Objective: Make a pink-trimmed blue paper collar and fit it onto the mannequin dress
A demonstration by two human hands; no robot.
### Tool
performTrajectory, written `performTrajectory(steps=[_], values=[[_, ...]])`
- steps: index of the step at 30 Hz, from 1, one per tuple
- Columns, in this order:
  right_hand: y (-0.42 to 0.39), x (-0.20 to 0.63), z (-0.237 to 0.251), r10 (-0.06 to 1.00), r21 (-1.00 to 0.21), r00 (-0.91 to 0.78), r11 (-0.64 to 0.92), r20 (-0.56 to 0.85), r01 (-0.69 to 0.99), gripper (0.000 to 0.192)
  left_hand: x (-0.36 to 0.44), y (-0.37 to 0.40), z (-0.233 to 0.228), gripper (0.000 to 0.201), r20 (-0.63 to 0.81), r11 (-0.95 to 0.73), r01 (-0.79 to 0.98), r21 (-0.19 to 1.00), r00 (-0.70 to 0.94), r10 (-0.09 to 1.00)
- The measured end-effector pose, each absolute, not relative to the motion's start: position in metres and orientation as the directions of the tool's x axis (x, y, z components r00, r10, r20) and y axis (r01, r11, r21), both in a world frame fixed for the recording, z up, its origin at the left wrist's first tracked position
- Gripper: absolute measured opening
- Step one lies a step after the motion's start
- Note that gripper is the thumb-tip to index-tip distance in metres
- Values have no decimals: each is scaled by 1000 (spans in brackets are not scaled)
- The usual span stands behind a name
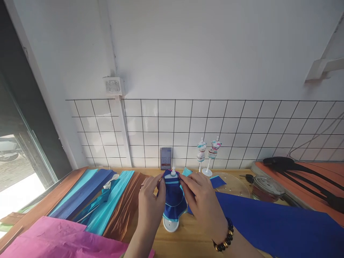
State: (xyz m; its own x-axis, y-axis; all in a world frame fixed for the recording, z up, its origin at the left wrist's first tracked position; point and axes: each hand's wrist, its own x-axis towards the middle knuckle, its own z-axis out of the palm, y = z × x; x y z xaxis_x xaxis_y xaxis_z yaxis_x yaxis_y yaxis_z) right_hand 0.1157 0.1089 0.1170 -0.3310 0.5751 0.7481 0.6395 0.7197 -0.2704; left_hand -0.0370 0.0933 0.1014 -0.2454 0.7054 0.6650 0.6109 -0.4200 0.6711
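Note:
A small dark blue dress (174,197) with light blue bands and hem sits on a white miniature dress form (173,172) in front of me. The form stands upright on a round white base (171,225). At the dress's upper left edge, my left hand (151,199) is closed, thumb and index finger pinching the fabric. My right hand (202,197), with a beaded bracelet at the wrist, pinches the upper right edge. A bit of light blue material (186,172) shows behind the right fingers; what lies under that hand is hidden.
Two patterned miniature forms (201,152) stand by the tiled wall, right of a propped phone (166,158). Blue sheet (279,224), clear tray (236,184), lidded jar (268,186) and orange case (317,179) lie right. Paper strips (83,195), scissors (110,181) and pink sheet (61,240) lie left.

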Motion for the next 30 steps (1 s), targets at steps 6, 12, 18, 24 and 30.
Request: performTrajectory(steps=[6,12,18,24,30], values=[[116,119,121,677,-476,-220,676,702,562,22,-35,94,104,19,676,-422,612,669,-265,688],[124,126,125,700,-539,-190,669,689,512,17,-37,99,106,17,725,-412,685,601,-250,642],[117,126,123,576,-325,-247,709,780,626,16,-35,99,106,12,828,-414,791,450,-195,526],[109,120,116,492,-183,-328,735,806,653,19,-31,95,107,12,900,-378,886,269,-91,427],[110,116,110,487,-169,-338,736,806,656,22,-30,94,104,14,922,-371,912,172,-16,388]])
